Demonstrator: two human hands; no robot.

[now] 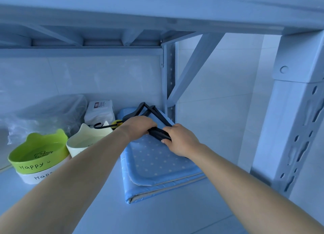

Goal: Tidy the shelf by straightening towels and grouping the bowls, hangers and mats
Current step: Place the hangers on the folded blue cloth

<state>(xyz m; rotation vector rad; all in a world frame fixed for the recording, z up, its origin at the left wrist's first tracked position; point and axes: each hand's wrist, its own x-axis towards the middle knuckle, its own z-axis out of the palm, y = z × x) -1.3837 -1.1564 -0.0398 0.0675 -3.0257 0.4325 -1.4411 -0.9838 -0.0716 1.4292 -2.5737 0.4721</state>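
Working inside the shelf (166,216), on the lower board. Folded blue dotted mats (157,163) are stacked at the right rear corner, the top one askew on the lower one. A crumpled plastic bag (49,114) sits at left rear. The green bowl (36,156) is nested on a white bowl (31,178), with a cream eared bowl (84,139) just beside them on the right. A white towel pack (99,113) stands behind the cream bowl, against the wall. Black hangers (152,111) lie bunched on top of the mats. One hook (100,126) pokes left over the cream bowl's rim; can't tell if it touches. The left hand (138,126) is curled over the bundle's middle, gripping it. The right hand (180,140) grips the near end, fingers wrapped round it.

Risks:
- The hook probably snags the cream bowl's rim or the towel pack if the bundle is lifted or pulled fast, which could tip the bowl.
- The hangers look loose and slick, so the bundle may fan out or drop one if the grip misses some.
- Dragging them could skew the top mat more.
- The rear upright is near, and the far tips could catch it.
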